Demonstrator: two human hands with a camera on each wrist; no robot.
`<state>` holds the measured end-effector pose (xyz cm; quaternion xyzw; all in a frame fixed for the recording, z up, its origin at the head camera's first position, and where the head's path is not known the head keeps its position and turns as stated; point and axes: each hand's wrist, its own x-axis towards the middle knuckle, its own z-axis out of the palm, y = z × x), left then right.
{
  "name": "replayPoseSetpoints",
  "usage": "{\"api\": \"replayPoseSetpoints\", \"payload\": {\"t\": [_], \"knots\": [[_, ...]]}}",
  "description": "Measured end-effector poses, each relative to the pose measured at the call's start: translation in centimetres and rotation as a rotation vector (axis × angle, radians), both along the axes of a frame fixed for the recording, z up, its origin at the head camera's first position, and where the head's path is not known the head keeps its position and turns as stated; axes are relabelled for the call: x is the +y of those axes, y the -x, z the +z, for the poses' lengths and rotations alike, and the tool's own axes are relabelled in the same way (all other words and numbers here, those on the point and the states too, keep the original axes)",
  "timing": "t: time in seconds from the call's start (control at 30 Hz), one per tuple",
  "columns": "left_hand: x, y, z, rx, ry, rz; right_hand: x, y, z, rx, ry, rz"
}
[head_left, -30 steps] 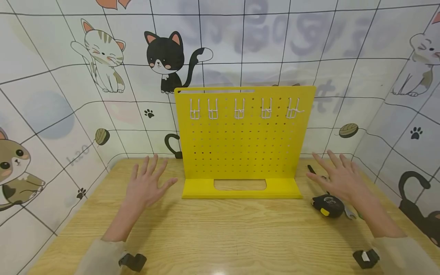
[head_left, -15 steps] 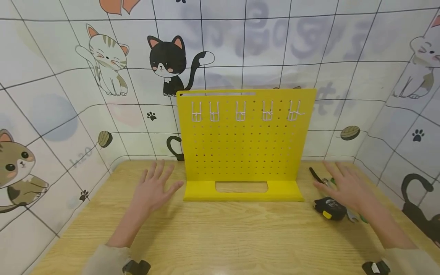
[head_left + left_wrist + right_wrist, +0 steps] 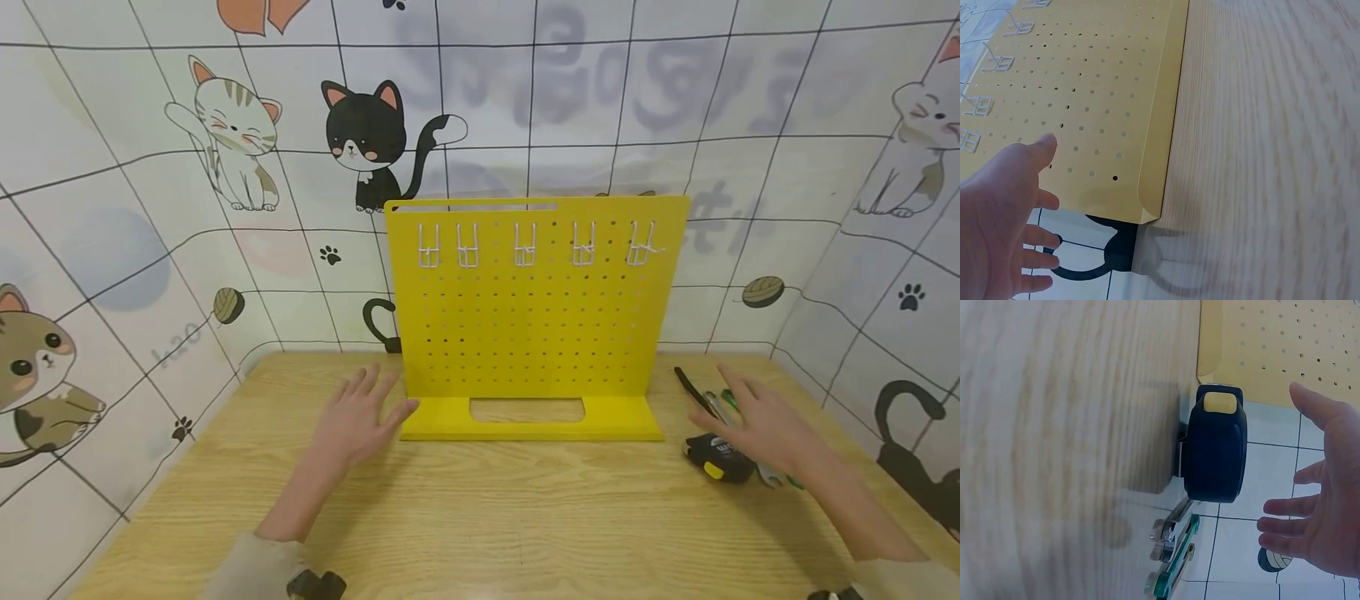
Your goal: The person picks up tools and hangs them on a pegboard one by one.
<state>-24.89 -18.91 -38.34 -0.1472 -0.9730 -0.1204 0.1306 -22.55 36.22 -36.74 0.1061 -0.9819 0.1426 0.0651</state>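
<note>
A yellow pegboard [image 3: 540, 308] stands upright on its base at the back of the table, with several white wire hooks [image 3: 525, 246] along its upper part. My left hand [image 3: 356, 425] hovers at the board's lower left corner, fingers spread and holding nothing. Over on the right, my right hand [image 3: 772, 429] is also spread and bare, above a group of tools. Among these are a black tape measure [image 3: 716, 458] with a yellow button, a silver wrench [image 3: 768, 477], a green tool [image 3: 1179, 556] and a black-handled tool [image 3: 690, 385]. The hand partly covers them in the head view.
The wood-grain table [image 3: 480, 525] extends in front of the board. Behind and at both sides hangs a white gridded sheet [image 3: 495, 108] printed with cats. A dark wrist device [image 3: 317, 585] sits at the left sleeve.
The left hand has moved right, toward the board. My right hand has shifted slightly right and nearer, showing more of the tools. The head view has tipped up a little.
</note>
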Motion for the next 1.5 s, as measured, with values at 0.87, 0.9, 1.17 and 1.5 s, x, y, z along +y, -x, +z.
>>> {"api": "replayPoseSetpoints", "payload": {"t": [0.87,0.9,1.17,1.5], "knots": [[5.7,0.3,-0.8,-0.123,-0.142,-0.105,1.5,-1.4,-2.3,-0.114,0.065,0.06],[5.9,0.3,-0.9,-0.128,-0.147,-0.112,1.5,-1.4,-2.3,-0.115,0.068,0.063],[7.7,0.6,-1.5,-0.166,-0.182,-0.142,1.5,-1.4,-2.8,-0.115,0.071,0.092],[10.0,1.3,-2.1,-0.194,-0.226,-0.193,1.1,-1.6,-2.7,-0.079,0.046,0.079]]}}
